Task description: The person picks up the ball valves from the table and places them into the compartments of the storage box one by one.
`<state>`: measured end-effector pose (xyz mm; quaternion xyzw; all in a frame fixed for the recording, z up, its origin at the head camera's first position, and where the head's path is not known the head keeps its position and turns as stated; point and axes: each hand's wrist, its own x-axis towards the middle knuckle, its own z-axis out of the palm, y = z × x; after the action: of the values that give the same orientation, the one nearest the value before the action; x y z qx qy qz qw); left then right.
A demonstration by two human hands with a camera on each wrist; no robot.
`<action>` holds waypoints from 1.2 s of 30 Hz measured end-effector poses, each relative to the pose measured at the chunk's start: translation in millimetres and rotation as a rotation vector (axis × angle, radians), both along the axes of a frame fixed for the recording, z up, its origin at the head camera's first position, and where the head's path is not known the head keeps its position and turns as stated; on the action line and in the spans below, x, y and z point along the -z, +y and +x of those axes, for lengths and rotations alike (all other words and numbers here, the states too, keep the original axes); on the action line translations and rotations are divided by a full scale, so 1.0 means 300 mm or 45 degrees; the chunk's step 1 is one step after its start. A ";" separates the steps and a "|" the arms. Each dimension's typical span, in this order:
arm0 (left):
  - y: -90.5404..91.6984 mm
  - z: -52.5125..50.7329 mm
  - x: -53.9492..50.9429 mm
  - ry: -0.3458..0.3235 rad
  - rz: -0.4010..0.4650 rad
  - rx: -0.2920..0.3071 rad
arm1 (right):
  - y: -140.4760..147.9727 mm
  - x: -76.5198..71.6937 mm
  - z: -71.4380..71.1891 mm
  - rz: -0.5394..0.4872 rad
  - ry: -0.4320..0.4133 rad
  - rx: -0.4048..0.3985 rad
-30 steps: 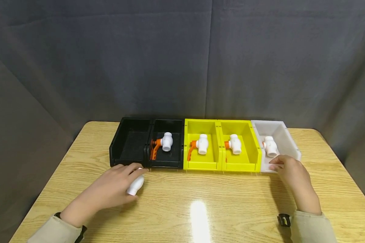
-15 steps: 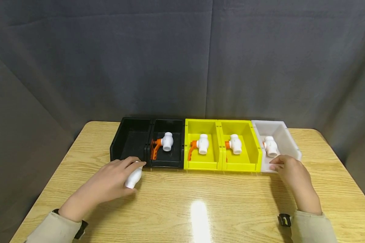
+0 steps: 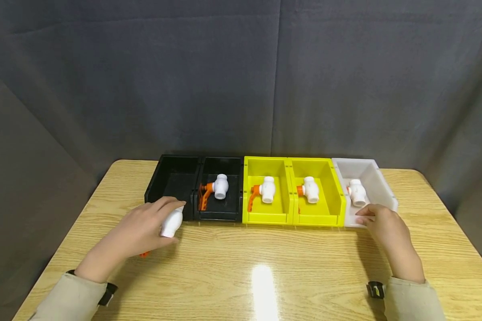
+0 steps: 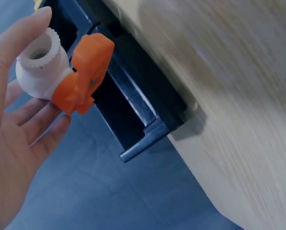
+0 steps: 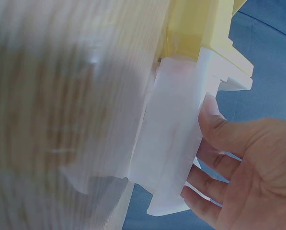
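My left hand holds a white ball valve with an orange lever handle, just in front of the leftmost black bin. In the left wrist view, the thumb is by the valve's ribbed socket end and fingers support it from behind. My right hand hovers over or rests at the front lip of the white bin, its fingers loosely bent. Inside that bin lies another white ball valve, apart from the fingers in the head view; whether the fingertips touch the lip is unclear.
Between them stand a second black bin and two yellow bins, each with one orange-handled ball valve. All the bins form one row on the wooden table. A dark grey curtain hangs behind.
My left hand has carried its ball valve slightly left and away from me, toward the leftmost black bin; the orange lever now shows below the hand. The right hand has stayed still.
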<state>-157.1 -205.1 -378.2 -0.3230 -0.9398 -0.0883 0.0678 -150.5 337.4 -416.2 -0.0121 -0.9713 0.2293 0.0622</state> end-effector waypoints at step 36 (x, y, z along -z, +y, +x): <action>-0.007 -0.172 -0.020 0.166 0.078 -0.002 | -0.001 0.000 -0.001 0.006 -0.015 0.002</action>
<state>-208.8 -207.1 -372.4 -0.3251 -0.9306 -0.0957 0.1386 -150.7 337.0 -416.1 -0.0141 -0.9722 0.2268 0.0566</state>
